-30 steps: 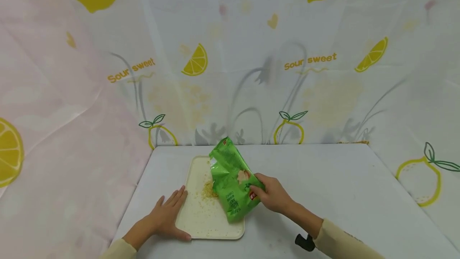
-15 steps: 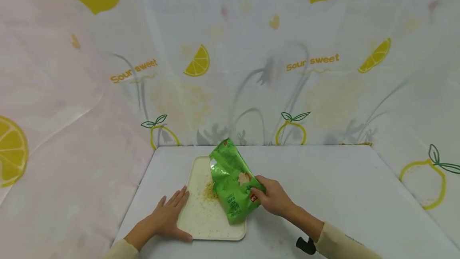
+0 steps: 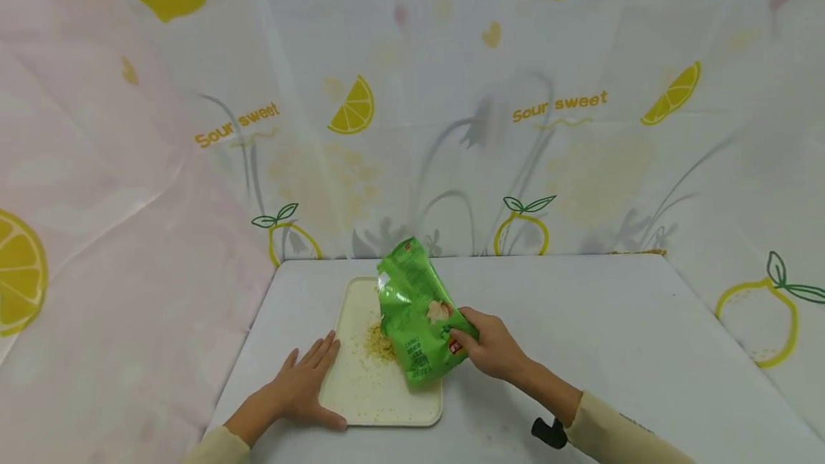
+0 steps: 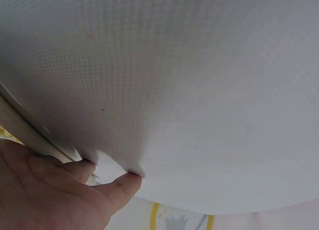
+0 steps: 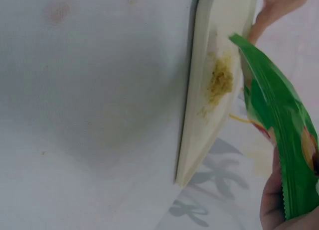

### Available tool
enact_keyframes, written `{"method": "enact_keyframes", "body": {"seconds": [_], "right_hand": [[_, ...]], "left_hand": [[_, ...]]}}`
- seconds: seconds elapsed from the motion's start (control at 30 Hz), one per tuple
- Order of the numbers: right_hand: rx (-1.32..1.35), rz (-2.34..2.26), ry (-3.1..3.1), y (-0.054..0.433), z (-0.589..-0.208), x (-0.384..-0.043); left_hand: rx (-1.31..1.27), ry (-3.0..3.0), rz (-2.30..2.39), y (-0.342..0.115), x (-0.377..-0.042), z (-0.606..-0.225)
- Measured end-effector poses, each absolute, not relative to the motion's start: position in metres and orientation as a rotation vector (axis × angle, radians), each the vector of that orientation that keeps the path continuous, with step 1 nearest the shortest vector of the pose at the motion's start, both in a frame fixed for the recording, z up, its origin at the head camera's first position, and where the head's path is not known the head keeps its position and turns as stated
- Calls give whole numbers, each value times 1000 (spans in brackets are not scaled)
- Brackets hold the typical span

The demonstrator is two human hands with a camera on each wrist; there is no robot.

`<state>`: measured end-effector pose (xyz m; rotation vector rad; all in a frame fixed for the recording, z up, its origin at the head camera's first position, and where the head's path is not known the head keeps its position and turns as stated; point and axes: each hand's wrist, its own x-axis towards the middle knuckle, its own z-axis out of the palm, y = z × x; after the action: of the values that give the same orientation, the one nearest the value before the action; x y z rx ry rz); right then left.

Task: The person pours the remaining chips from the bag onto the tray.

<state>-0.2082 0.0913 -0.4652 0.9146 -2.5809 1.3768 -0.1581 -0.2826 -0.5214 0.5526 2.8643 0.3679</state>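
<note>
A cream rectangular tray [image 3: 377, 403] lies on the white table, a small heap of yellowish crumbs [image 3: 379, 342] near its middle. My left hand [image 3: 301, 387] rests at the tray's left side, fingers spread and straight, thumb by the near left corner. Over the tray's right half, my right hand [image 3: 495, 344] grips a green plastic food bag [image 3: 415, 321] by its right edge, thumb on top. The bag is tilted down to the left above the crumbs; its opening is hidden in the head view. In the right wrist view the bag [image 5: 279, 100] stands beside the heap [image 5: 220, 80].
Fine crumbs are scattered over the tray around the heap. White tabletop [image 3: 580, 328] extends to the right of the tray. A lemon-printed cloth [image 3: 445, 156] hangs behind the table. A black strap piece [image 3: 549, 433] shows by the right sleeve.
The bag's near end has risen slightly in my right hand, and the visible crumb heap looks a bit larger. My left hand has stayed at the tray's edge.
</note>
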Motion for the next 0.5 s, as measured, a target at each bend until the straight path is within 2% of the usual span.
{"method": "enact_keyframes", "body": {"seconds": [0.33, 0.5], "right_hand": [[950, 1356, -2596, 93, -471, -208], [866, 1419, -2541, 92, -466, -207]], "left_hand": [[534, 2867, 343, -281, -157, -521], [542, 2860, 356, -283, -158, -523]]}}
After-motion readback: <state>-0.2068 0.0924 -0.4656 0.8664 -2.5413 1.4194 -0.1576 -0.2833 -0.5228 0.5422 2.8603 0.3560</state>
